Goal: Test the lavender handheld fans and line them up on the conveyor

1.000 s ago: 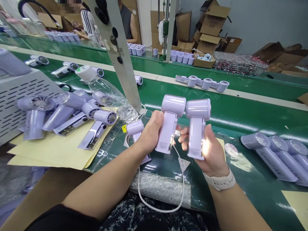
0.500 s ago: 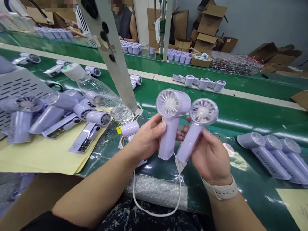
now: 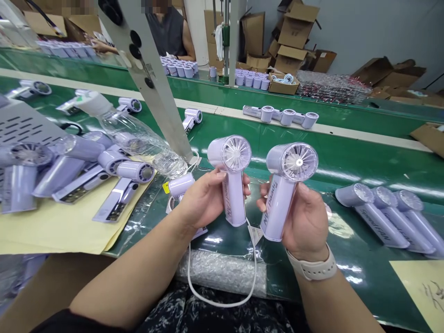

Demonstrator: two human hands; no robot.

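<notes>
My left hand (image 3: 204,200) is wrapped round the handle of a lilac handheld fan (image 3: 235,196), held upright with its grille towards me. Another lilac handheld fan (image 3: 277,203) stands upright in my right hand (image 3: 307,217), tilted slightly right, with "Speed FAN" printed along its handle. A gap separates the two fans. Behind and below them a white cable (image 3: 222,304) loops down, with a triangular white tag (image 3: 255,235) near one end. Beside my left hand lies a further lilac fan (image 3: 181,185) with a yellow tag, partly hidden by my wrist.
Several fans (image 3: 133,172) are heaped on yellow paper (image 3: 69,231) at left, near a plastic bottle (image 3: 135,134). Three fans (image 3: 378,222) lie in a row at right. A slanted metal post (image 3: 163,101) rises before the green conveyor (image 3: 347,152). A person (image 3: 169,34) sits across.
The two fans have moved apart and turned, so the printed lettering now shows on both handles. Both hands keep their hold. The view has shifted slightly.
</notes>
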